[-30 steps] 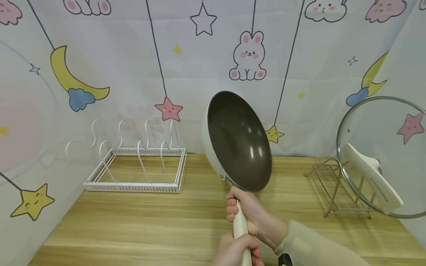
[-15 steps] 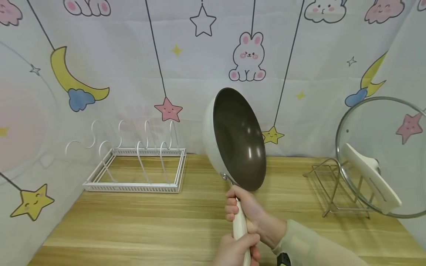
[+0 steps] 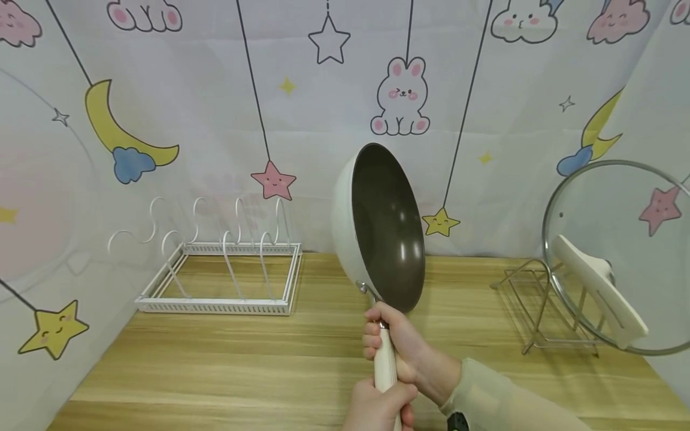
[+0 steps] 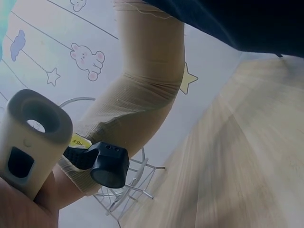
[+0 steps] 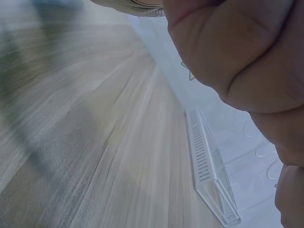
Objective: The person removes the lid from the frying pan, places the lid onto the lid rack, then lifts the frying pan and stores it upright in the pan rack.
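Observation:
A deep frying pan point(image 3: 390, 239), white outside and dark brown inside, is held up over the table in the head view, tilted with its opening facing right. Close to the bowl, my right hand point(image 3: 406, 350) grips the cream handle point(image 3: 385, 365), its fingers curled round it. Lower on the same handle, my left hand point(image 3: 377, 407) grips too, thumb across the front and partly cut off by the frame edge. The left wrist view shows the handle's end point(image 4: 40, 123) with its hole. Curled right fingers point(image 5: 237, 57) fill the upper right of the right wrist view.
On the left of the wooden table point(image 3: 226, 353) stands a white rack point(image 3: 215, 306) with curved wire dividers. At the right, a metal wire stand point(image 3: 536, 311) bears a large glass lid point(image 3: 587, 203) with a cream handle piece point(image 3: 601, 290). A patterned curtain point(image 3: 334, 114) hangs behind.
The pan has turned so that its opening faces further right, showing more of its white outside. Both hands keep their hold on the handle. Rack and lid stay in place.

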Demonstrator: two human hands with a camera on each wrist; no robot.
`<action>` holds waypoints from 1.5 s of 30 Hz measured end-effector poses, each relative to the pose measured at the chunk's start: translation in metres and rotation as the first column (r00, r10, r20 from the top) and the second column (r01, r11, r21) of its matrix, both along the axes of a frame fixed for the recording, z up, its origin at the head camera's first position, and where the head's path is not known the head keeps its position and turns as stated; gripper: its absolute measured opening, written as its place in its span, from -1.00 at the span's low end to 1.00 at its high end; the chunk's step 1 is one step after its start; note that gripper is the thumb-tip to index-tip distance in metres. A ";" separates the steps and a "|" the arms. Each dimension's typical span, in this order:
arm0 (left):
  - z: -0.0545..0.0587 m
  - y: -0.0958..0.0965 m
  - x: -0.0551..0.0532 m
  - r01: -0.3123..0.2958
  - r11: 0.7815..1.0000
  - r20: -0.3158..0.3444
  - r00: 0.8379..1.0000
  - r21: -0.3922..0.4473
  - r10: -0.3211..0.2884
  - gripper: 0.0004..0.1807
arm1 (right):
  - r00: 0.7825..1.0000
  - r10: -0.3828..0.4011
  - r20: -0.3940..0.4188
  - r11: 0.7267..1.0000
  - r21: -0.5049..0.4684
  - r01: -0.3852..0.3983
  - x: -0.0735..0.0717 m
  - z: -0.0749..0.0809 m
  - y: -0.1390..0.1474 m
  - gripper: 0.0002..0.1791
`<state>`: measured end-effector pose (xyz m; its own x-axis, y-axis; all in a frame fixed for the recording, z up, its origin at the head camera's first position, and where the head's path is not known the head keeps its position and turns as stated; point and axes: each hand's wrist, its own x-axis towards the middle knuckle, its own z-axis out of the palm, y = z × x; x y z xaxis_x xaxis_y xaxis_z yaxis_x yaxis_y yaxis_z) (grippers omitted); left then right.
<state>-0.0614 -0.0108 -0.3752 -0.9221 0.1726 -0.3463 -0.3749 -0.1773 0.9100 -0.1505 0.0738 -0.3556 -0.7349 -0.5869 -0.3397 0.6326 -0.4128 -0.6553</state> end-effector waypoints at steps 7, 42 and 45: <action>-0.002 -0.004 -0.002 -0.007 0.999 -0.012 1.000 -0.051 0.007 -0.87 | 0.999 -0.006 -0.053 0.995 0.101 0.011 -0.001 -0.001 -0.002 -0.76; -0.003 -0.020 -0.009 0.044 0.996 -0.090 0.995 -0.081 -0.052 -0.88 | 0.995 -0.052 -0.090 0.966 0.250 0.074 -0.006 0.007 -0.016 -0.83; -0.002 -0.022 -0.007 0.056 0.994 -0.089 0.994 -0.097 -0.064 -0.88 | 0.993 -0.071 -0.089 0.963 0.254 0.092 -0.003 0.007 -0.019 -0.85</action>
